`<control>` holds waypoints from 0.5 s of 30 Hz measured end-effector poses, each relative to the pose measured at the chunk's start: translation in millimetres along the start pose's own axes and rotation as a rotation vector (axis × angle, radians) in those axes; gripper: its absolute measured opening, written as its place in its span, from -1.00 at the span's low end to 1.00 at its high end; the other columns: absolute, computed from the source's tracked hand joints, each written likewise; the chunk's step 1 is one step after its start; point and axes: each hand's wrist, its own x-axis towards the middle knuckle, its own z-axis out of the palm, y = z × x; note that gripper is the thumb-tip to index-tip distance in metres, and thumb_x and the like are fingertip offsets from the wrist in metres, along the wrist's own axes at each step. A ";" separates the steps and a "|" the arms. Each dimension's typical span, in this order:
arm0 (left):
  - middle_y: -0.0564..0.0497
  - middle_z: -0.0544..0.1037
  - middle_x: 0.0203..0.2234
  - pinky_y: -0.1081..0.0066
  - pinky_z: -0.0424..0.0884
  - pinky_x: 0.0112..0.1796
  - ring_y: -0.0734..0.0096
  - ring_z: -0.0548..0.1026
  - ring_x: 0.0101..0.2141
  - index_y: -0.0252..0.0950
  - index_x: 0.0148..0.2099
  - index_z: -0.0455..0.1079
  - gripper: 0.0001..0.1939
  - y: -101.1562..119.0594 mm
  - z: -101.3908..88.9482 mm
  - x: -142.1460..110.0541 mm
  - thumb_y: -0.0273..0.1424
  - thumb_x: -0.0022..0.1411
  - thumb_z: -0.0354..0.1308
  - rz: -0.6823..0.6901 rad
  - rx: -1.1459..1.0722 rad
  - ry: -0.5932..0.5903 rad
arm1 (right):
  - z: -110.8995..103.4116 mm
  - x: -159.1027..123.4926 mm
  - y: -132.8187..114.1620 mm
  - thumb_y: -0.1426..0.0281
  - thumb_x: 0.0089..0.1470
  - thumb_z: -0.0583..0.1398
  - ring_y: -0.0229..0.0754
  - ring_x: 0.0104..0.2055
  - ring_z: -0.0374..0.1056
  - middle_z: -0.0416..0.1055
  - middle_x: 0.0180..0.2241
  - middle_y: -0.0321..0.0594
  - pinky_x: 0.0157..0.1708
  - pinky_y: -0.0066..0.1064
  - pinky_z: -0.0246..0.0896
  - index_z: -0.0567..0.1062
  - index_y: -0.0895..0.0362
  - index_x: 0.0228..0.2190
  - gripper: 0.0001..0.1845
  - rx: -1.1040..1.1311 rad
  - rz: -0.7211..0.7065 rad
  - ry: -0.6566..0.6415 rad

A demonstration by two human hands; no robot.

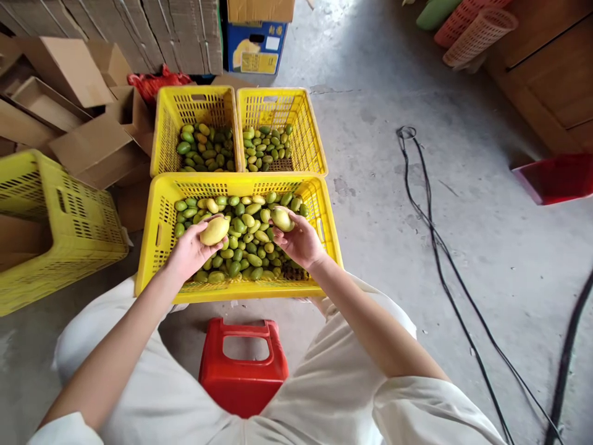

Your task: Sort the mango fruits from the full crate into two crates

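My left hand (193, 248) is closed round a pale yellow oval fruit (215, 230) that looks like a small mango. In my right hand (299, 240) is a yellow-green fruit (282, 219) of the same kind, held by the fingers. Both hands hover over a large yellow plastic crate (236, 290). Many green and yellowish fruits (239, 225) lie loose inside it, and my hands hide some of them. Behind it stand two more yellow crates, the left one (164, 130) with green and yellow fruits, the right one (317, 139) with mostly green fruits.
Cardboard boxes (92, 148) and a tipped yellow-green crate (83, 216) lie at the left. A blue carton (256, 48) stands at the back. Between my legs is a red plastic stool (243, 380). Black cable (433, 228) runs along the floor at right, near a red dustpan-like object (556, 179).
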 end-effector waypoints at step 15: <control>-0.10 0.61 -0.42 0.53 0.36 -0.57 0.45 0.45 -0.56 -0.38 -0.08 0.62 -0.48 -1.2 -6.0 8.2 -0.16 0.72 -0.06 -0.047 -0.031 0.026 | 3.2 1.3 4.0 0.09 0.12 0.62 -0.31 -0.43 0.38 0.53 -0.39 -0.34 -0.53 -0.57 0.35 0.50 0.04 -0.27 -0.51 0.033 0.068 0.277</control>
